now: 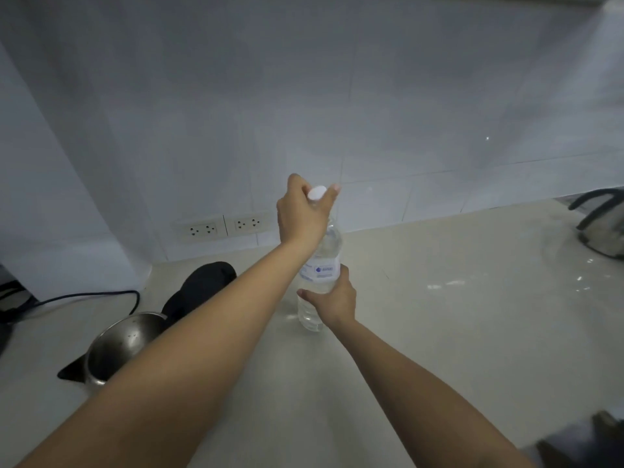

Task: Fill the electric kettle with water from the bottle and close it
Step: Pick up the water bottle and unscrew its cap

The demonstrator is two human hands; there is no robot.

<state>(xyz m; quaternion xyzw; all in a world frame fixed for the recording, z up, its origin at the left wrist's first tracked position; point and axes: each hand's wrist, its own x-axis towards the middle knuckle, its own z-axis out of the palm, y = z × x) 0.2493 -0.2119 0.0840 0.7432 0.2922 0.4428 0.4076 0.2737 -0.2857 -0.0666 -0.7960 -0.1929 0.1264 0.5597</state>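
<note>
A clear plastic water bottle (322, 265) with a white label stands upright on the pale counter (439, 315). My right hand (334, 302) grips its lower body. My left hand (302, 214) is at the top, fingers closed around the white cap (317, 192). The steel electric kettle (121, 346) sits at the lower left with its black lid (202, 285) swung open, the bare inside showing. My left forearm crosses over part of it.
A second kettle (601, 228) stands at the right edge near the tiled wall. Two wall sockets (223, 226) sit low on the wall. A black cable (84, 295) runs along the counter at left. A dark object (591, 437) lies at the bottom right.
</note>
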